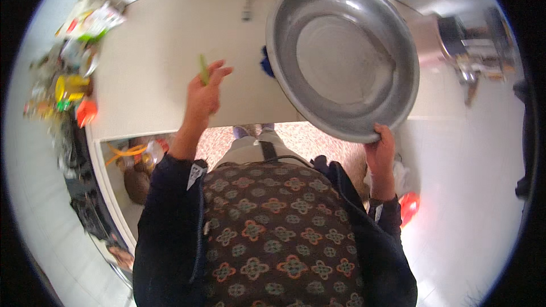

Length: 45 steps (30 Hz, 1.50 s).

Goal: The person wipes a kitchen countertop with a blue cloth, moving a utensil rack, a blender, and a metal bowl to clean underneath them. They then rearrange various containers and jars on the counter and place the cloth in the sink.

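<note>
A large round metal basin (341,59) is tipped up over the right part of the pale countertop (153,51), its inside facing the camera. My right hand (381,149) grips the basin's lower rim. Over the counter's left half, my left hand (207,89) holds a short, thin green piece (203,70), perhaps a vegetable stalk, with some fingers spread. Part of a dark blue thing (267,63) shows at the basin's left edge; the basin hides the rest. A small blurred greyish object (247,12) lies near the counter's back.
Bags, a yellow-labelled container (70,88) and an orange-red item (87,113) crowd the counter's left edge. An open compartment below holds orange-handled things (128,151). At the right stand a blurred metal pot (428,36) and utensils (469,74). A red bag (409,208) hangs or lies lower right.
</note>
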Motion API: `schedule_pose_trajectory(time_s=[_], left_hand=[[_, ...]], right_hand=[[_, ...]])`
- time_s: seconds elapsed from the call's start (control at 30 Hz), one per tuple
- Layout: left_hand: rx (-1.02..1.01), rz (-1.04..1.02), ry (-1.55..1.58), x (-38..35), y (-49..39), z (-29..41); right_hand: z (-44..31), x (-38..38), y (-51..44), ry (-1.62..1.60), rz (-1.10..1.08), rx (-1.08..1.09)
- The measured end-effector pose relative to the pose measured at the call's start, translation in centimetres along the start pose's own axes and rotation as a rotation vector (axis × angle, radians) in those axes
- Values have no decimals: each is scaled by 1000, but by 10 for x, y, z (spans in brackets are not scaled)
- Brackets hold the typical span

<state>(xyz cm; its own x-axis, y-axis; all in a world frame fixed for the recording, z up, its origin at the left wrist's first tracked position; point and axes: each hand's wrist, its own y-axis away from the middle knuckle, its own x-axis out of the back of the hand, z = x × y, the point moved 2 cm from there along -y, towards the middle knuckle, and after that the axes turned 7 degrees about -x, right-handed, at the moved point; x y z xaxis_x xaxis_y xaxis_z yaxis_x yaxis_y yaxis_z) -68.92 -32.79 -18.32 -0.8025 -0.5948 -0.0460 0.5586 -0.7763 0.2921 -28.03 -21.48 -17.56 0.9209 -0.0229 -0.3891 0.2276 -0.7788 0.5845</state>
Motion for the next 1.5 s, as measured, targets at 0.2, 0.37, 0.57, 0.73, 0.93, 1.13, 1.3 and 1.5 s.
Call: schedule_pose_trajectory(time_s=[0.2,0.37,0.57,0.73,0.93,1.13,1.3,1.5], left_hand=[[10,-59,71,1,0,-17],[38,11,4,12,2,-18],[47,47,85,19,12,-16],[67,72,66,24,14,-18],[55,88,100,31,14,-21],[63,144,79,40,12,-25],[61,193,49,39,8,-31],[44,219,53,40,7,-31]], right_hand=[[4,54,11,-79,241,132],[13,73,9,-272,69,125],[31,82,5,-282,188,124],[38,80,-4,-338,133,152],[44,75,-21,-352,148,132],[45,61,-36,-265,97,152],[43,49,-45,-211,42,179],[73,45,-36,-144,-143,-73]])
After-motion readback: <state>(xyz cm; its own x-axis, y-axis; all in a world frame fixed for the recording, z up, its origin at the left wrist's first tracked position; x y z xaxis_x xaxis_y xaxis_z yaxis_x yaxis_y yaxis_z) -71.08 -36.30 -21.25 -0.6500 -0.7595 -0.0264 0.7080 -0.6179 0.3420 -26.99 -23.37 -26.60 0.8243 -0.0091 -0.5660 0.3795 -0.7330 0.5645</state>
